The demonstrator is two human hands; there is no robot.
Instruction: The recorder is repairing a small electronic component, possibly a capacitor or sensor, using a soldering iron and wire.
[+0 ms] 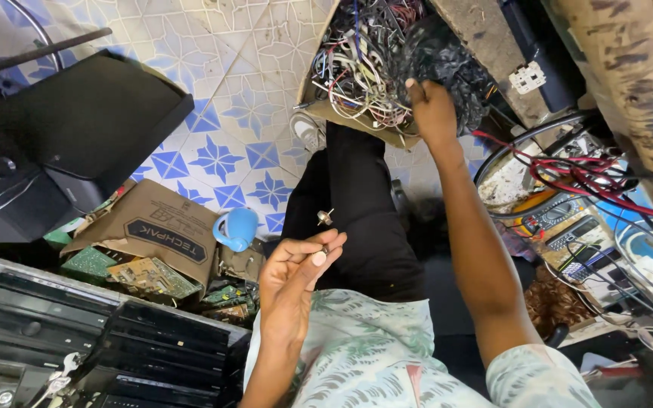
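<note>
So the left hand (296, 268) is up in front of the chest, fingertips pinched together in a narrow grip on the stem of one small metal part (326, 218), a little potentiometer-looking thing. Its long axis runs up and away from the fingers, with the round body at the far end, pointing toward the box of wires (357, 68). Just the one part, far as I can see.

The right hand (432, 109) is stretched out well beyond that, and its fingers are buried in the tangle in that box, right beside a black plastic bag (447, 57). Can't tell whether that grip is closed on anything or loose, the wires hide it.

Left of the pinching grip and slightly beyond it there's one blue mug (237, 228) on the tiled floor (228, 68), next to a flattened cardboard box (153, 227) and a few green circuit boards (145, 276). Off to the right of the outstretched arm: one multimeter (561, 213) under a loop of red cable (583, 177).
</note>
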